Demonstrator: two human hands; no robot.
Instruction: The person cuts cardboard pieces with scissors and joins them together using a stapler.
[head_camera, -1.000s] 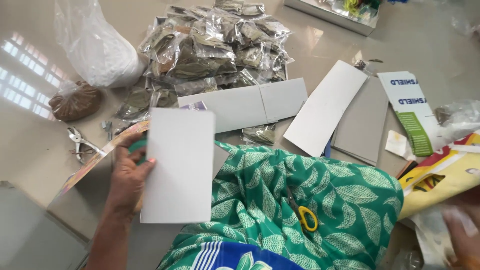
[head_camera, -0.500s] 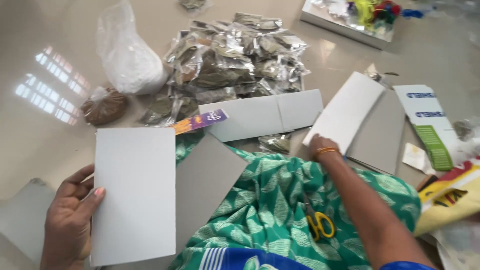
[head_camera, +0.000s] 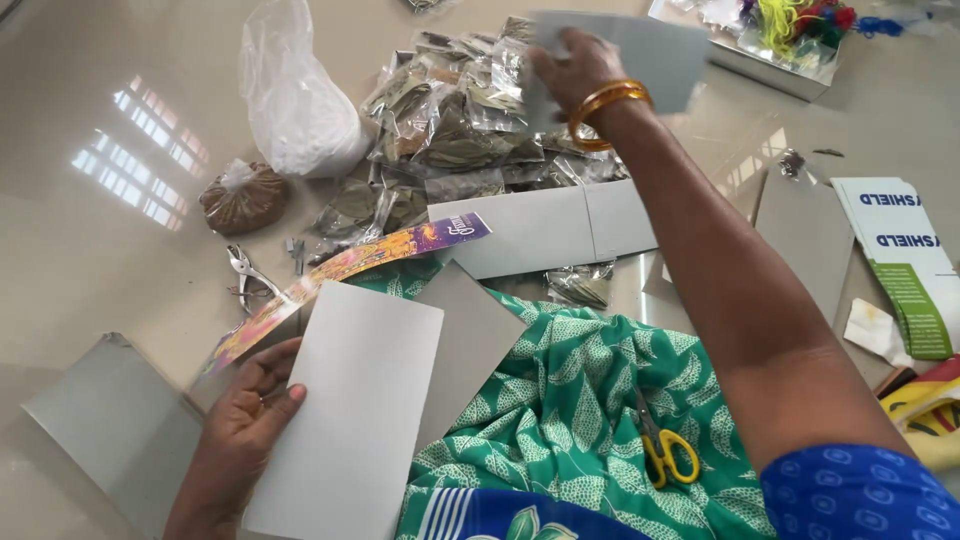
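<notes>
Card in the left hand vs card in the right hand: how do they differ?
The white card in the left hand sits low over the lap and shows a pale, bright face; the grey card in the right hand is raised over the leaf packets and looks darker. Both are flat, plain rectangles held by one edge.

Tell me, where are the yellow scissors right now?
The yellow scissors lie on the green leaf-patterned cloth in the person's lap, low and right of centre in the head view, just under the raised right arm.
</notes>
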